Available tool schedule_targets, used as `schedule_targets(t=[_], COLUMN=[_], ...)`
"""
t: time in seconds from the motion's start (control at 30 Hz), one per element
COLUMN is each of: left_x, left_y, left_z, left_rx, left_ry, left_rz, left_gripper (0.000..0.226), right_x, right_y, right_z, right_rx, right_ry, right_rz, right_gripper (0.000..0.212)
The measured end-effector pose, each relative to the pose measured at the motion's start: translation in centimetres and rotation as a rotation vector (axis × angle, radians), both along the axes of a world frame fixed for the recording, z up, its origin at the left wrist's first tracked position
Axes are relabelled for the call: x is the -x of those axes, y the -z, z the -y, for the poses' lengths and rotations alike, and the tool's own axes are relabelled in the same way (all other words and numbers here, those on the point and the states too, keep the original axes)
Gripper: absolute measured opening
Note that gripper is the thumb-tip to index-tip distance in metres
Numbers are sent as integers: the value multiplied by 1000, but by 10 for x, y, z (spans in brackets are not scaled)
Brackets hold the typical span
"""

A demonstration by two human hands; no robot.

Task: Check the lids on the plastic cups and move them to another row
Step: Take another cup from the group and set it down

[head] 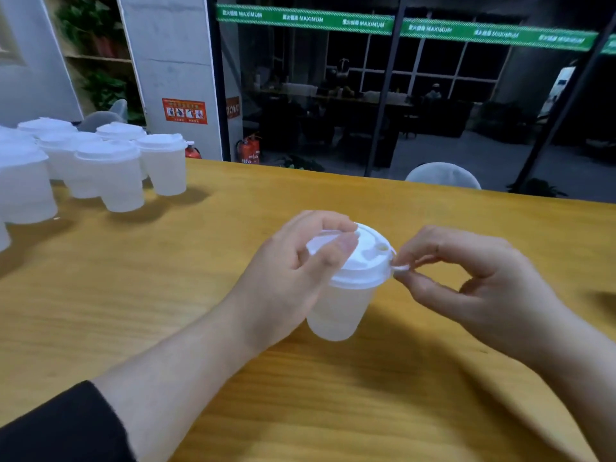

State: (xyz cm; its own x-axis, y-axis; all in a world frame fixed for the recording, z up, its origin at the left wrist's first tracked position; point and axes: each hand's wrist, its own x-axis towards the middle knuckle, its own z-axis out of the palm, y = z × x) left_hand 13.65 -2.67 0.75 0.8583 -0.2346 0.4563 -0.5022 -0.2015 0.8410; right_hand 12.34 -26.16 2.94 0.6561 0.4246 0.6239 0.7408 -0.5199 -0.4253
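Observation:
A translucent plastic cup (338, 311) with a white lid (361, 261) stands on the wooden table (166, 295) in the middle of the view. My left hand (293, 275) grips the cup from the left, thumb and fingers curled over the lid's left rim. My right hand (466, 281) pinches the small white plug tab (400, 267) at the lid's right edge between thumb and forefinger. The lid's drink hole lies uncovered near that edge.
Several lidded white cups (110, 171) stand grouped at the table's far left. A white chair back (443, 176) rises behind the far table edge. A glass wall and a red fire extinguisher (248, 150) lie beyond.

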Motion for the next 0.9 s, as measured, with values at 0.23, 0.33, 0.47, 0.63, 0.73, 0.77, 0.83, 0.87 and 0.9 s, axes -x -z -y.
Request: schedule_targets(t=[0.23, 0.33, 0.47, 0.63, 0.73, 0.77, 0.83, 0.87, 0.9], left_x=[3, 3, 3, 5, 4, 4, 4, 4, 4], left_y=[-2, -2, -2, -3, -3, -3, -2, -2, -2], left_z=[-1, 0, -1, -1, -1, -1, 0, 1, 1], left_rx=[-41, -24, -16, -4, 0, 1, 9, 15, 18], left_ry=[53, 55, 36, 51, 51, 54, 64, 70, 72], left_rz=[-51, -53, -69, -80, -81, -81, -80, -77, -73], left_gripper=[44, 42, 43, 43, 45, 46, 46, 45, 45], right_x=[12, 10, 11, 12, 14, 15, 17, 17, 17], right_y=[-11, -9, -10, -11, -10, -11, -11, -11, -10], right_z=[-14, -19, -16, -14, -9, -8, -8, -9, -10], right_rx=[-116, -16, 31, 36, 63, 67, 69, 72, 77], right_ry=[202, 182, 127, 133, 122, 119, 121, 125, 128], right_rz=[161, 180, 116, 90, 85, 83, 97, 114, 132], right_gripper=[10, 13, 15, 16, 16, 18, 20, 22, 24])
